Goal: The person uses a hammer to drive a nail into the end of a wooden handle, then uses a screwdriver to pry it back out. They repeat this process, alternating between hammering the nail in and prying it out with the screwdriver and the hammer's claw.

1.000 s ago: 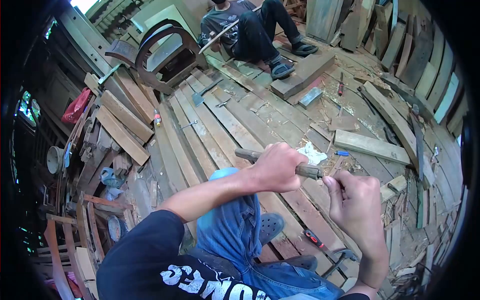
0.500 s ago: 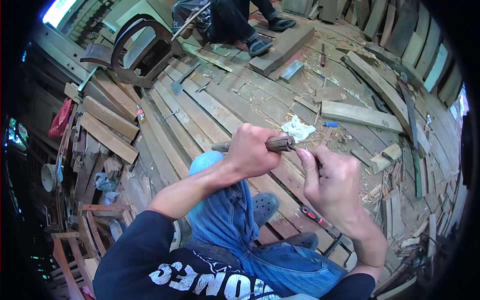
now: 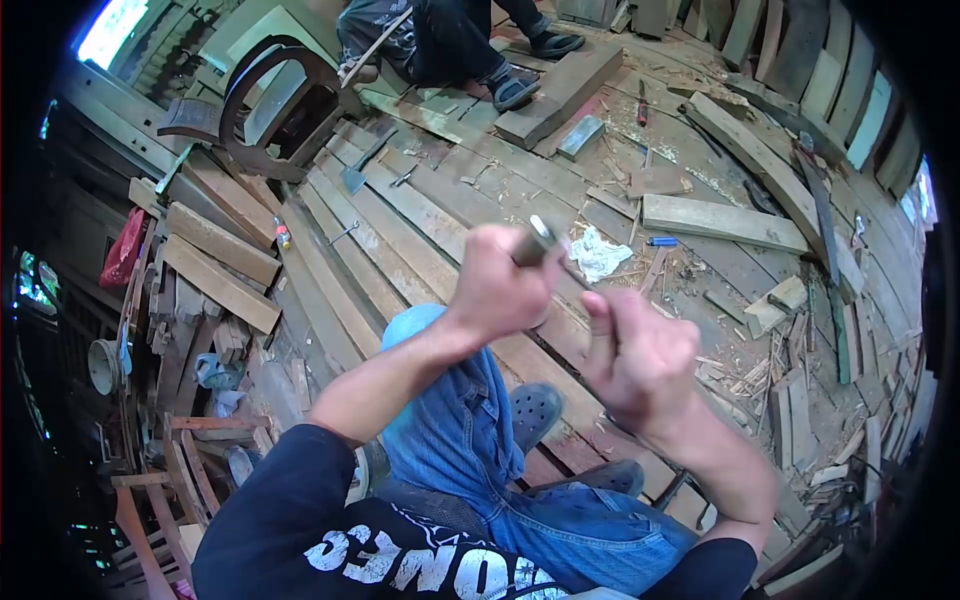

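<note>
Above my raised knee, my left hand [image 3: 500, 285] is closed around a dark, stick-like wooden piece [image 3: 532, 250] whose pale end points up and away. Close by on the right, my right hand [image 3: 645, 350] is closed on a thin, dark rod-like tool [image 3: 577, 277], its shaft reaching toward the wooden piece. Motion blur hides whether the tool touches the wood, and the fingers cover the tool's grip. Below both hands are my jeans [image 3: 440, 400] and a clog [image 3: 537, 412] on the planks.
A co-worker's leg [image 3: 455, 45] is at the back, near a thick timber block [image 3: 565, 95]. A white crumpled cloth [image 3: 600, 255], a blue lighter [image 3: 662, 241] and a squared beam [image 3: 725, 225] lie ahead. Stacked boards [image 3: 220, 280] stand left; wood offcuts [image 3: 790, 420] lie right.
The wooden piece has turned in my left hand, its end now tilted up. My right hand has shifted slightly left and down, covering the red-and-black item on the floor.
</note>
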A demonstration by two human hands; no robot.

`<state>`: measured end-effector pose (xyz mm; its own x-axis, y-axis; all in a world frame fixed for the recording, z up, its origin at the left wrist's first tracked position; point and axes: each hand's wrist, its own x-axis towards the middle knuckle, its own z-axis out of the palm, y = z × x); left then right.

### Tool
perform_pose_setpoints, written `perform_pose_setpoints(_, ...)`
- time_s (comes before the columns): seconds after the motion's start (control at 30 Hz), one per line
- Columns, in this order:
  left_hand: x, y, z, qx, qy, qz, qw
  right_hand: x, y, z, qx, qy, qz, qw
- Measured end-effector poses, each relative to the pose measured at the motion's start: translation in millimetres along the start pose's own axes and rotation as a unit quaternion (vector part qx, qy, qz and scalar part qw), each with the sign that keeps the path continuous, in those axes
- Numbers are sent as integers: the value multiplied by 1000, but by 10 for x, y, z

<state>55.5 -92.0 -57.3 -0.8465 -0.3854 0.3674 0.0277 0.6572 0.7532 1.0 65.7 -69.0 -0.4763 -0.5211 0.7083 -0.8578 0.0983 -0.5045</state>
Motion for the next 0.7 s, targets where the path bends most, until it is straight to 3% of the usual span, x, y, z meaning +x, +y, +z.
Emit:
perform_pose_setpoints(0.03,52,73,-26,-56,-3,-115,992,-2,-3,28,6,6,-9,1000)
perform_pose_setpoints(0.07,57,57,-37,-58,-2,-112,992,7,16,20,4,6,-11,1000)
perform_pose_setpoints(0.33,31,-68,-73,-46,7,17,999,130,67,-183,50,32,28,998)
perform_pose_setpoints(0.47,56,-21,-46,-26,12,103,994,191,-17,-243,36,-5,-27,999)
perform_pose_setpoints(0.7,58,-98,-10,18,42,137,990,210,-78,-272,-5,-38,-24,999)
